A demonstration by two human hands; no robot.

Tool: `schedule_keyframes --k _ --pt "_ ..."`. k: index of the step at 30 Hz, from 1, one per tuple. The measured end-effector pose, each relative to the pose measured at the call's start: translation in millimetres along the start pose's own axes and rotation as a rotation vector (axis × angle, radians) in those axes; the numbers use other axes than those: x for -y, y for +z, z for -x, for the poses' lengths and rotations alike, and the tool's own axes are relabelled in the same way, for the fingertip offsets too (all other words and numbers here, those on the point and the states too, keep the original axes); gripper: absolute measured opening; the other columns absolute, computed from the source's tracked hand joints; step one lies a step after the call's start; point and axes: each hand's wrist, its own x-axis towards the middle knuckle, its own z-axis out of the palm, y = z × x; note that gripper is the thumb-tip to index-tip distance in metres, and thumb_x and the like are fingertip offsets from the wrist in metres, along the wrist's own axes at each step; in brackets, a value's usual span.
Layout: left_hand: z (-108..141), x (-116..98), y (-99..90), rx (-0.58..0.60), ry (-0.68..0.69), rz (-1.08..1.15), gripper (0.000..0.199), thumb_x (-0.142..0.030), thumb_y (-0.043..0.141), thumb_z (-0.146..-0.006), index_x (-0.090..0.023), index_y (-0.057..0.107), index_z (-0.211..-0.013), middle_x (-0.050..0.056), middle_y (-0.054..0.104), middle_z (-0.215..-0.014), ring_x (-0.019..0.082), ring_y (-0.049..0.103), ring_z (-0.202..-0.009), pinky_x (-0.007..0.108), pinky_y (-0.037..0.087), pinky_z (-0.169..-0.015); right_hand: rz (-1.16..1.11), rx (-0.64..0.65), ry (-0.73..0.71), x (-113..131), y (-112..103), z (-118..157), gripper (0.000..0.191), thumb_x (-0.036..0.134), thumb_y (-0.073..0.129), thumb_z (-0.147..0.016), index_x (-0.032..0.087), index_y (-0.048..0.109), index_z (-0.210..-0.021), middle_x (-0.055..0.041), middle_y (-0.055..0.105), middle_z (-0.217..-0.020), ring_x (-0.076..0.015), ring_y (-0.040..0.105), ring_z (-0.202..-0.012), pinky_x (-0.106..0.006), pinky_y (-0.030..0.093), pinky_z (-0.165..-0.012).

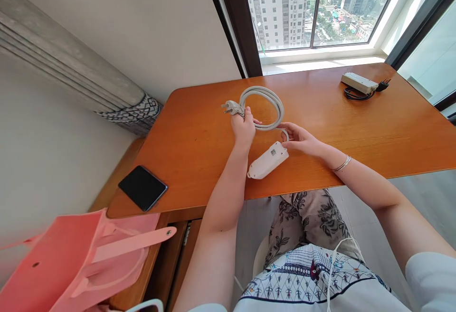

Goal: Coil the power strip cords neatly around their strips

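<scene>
A white power strip (268,160) lies near the front edge of the wooden desk, a small printed code on its upper side. Its pale cable is wound into a loop (280,104) above it, with the plug (232,108) pointing left. My left hand (244,126) is closed around the cable just beside the plug. At the strip's cable end is my right hand (298,138), its thumb and fingers around the short stretch of cable that leaves the strip.
On the desk (199,160), a black phone (143,187) lies at the left front, and a beige strip (359,83) with a coiled black cable sits at the back right. A pink bag (81,260) stands left of the desk. A window is behind.
</scene>
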Motion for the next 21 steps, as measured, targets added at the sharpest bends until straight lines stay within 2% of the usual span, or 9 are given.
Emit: schedule_keyframes --k 3,6,9,13,18,21 --pt "-2.4 6.2 -0.1 -0.037 -0.045 0.003 0.034 -0.044 0.067 -0.092 -0.025 0.041 -0.081 -0.009 0.041 -0.05 0.016 0.063 -0.047 0.026 0.046 -0.048 -0.05 -0.068 -0.01 1.7 -6.6 -0.3 0.04 0.03 0.061 -0.085 0.023 0.053 -0.124 -0.0013 0.067 -0.093 -0.0151 0.065 -0.081 -0.035 0.06 -0.079" --pt "-8.2 15.2 0.0 -0.056 -0.098 0.025 0.034 -0.045 0.068 -0.091 -0.025 0.041 -0.085 -0.011 0.039 -0.05 0.013 0.056 -0.041 0.024 0.042 -0.043 -0.005 -0.053 -0.076 0.7 -8.5 1.0 0.034 0.023 0.058 -0.084 0.023 0.055 -0.117 -0.0048 0.071 -0.106 -0.0158 0.07 -0.087 -0.037 0.061 -0.084" --pt "-16.6 26.3 -1.6 -0.107 -0.128 0.017 0.032 -0.045 0.068 -0.09 -0.025 0.043 -0.091 -0.011 0.042 -0.055 0.01 0.052 -0.038 0.024 0.041 -0.043 0.216 -0.007 -0.158 -0.8 -8.0 3.7 0.034 0.023 0.06 -0.088 0.022 0.059 -0.122 -0.0095 0.071 -0.12 -0.0181 0.071 -0.099 -0.04 0.06 -0.092" --pt "-22.1 37.2 -1.5 -0.128 -0.144 -0.02 0.027 -0.043 0.066 -0.092 -0.023 0.048 -0.098 -0.009 0.048 -0.062 0.011 0.054 -0.04 0.025 0.043 -0.048 0.61 0.076 -0.315 -1.6 -7.5 5.0 0.034 0.023 0.058 -0.094 0.023 0.064 -0.128 -0.0115 0.07 -0.125 -0.0216 0.069 -0.112 -0.041 0.056 -0.101" --pt "-8.4 38.4 10.1 -0.022 -0.119 -0.158 0.022 -0.039 0.064 -0.092 -0.023 0.049 -0.09 -0.005 0.052 -0.065 0.015 0.057 -0.043 0.029 0.045 -0.051 0.926 0.138 -0.457 -4.4 -4.1 2.2 0.025 0.041 0.063 -0.096 0.024 0.068 -0.114 -0.0145 0.066 -0.13 -0.0267 0.066 -0.115 -0.042 0.056 -0.096" --pt "2.2 40.7 19.4 0.055 -0.075 -0.177 0.024 -0.04 0.063 -0.093 -0.024 0.047 -0.084 -0.006 0.049 -0.058 0.016 0.056 -0.043 0.028 0.044 -0.049 0.941 0.093 -0.447 -8.5 -2.3 2.7 0.035 0.055 0.058 -0.097 0.023 0.065 -0.109 -0.0149 0.071 -0.115 -0.0274 0.068 -0.102 -0.041 0.056 -0.088"
